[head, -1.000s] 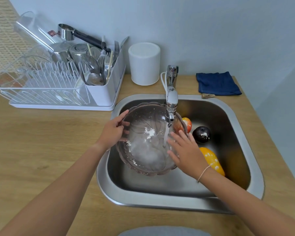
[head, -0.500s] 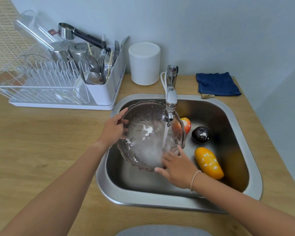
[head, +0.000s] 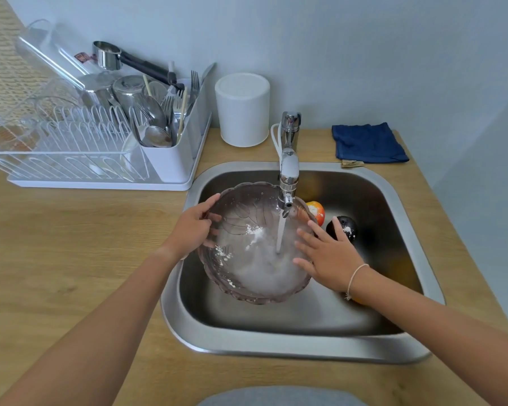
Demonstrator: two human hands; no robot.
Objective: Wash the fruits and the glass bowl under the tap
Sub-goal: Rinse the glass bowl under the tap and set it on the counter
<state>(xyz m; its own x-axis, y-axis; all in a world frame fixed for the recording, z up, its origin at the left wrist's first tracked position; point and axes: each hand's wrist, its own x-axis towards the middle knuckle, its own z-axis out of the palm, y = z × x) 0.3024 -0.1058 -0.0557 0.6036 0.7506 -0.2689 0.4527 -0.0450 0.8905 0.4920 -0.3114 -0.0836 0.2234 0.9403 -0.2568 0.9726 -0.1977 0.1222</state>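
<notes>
A steel sink [head: 405, 200] is set in a wooden worktop [head: 71, 244] under a pale wall — the glass bowl [head: 247, 273] is gripped by the left hand [head: 192, 227], while the right hand [head: 330, 257] is laid on it, fingers [head: 305, 232] spread.

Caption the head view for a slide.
Left hand grips glass bowl under running tap; right hand rubs inside.

1. The orange fruit [head: 359, 300] is mostly hidden behind the right wrist.
2. The red fruit [head: 317, 210] is partly covered by the bowl [head: 247, 285] rim.
3. The rack [head: 85, 171] is cut off at the left edge.
4. The left fingers [head: 214, 230] show blurred through the glass.
</notes>
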